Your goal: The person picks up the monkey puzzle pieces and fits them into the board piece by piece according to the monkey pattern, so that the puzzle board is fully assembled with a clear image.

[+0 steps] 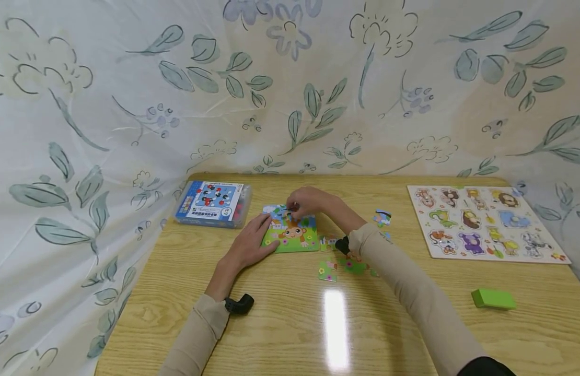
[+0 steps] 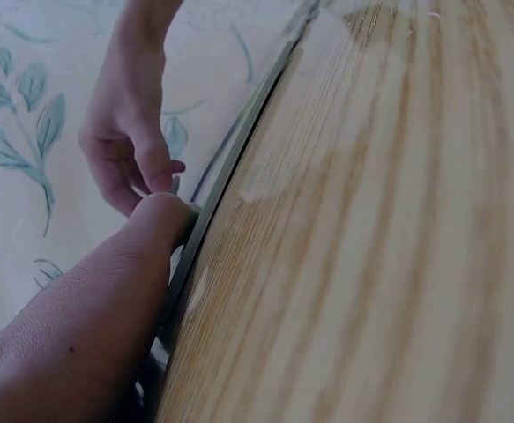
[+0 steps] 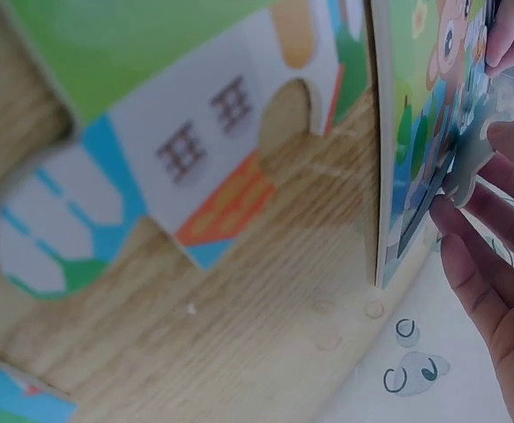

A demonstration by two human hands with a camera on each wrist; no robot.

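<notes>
A square jigsaw puzzle board [image 1: 294,244] with a cartoon monkey picture lies on the wooden table. My left hand [image 1: 246,243] rests on its left side, fingers laid along the edge and thumb at the lower border. Over the board's upper part, my right hand [image 1: 309,202] pinches a puzzle piece [image 3: 473,159], which is tilted with its grey back showing in the right wrist view. The piece's picture side is hidden. In the left wrist view the right hand [image 2: 129,141] is just beyond the left thumb.
Loose puzzle pieces [image 1: 327,271] lie right of the board, some partly behind the right sleeve. A blue-labelled plastic box [image 1: 215,202] stands at the back left. An animal peg board [image 1: 487,224] lies at the right, with a green block [image 1: 494,298] in front of it.
</notes>
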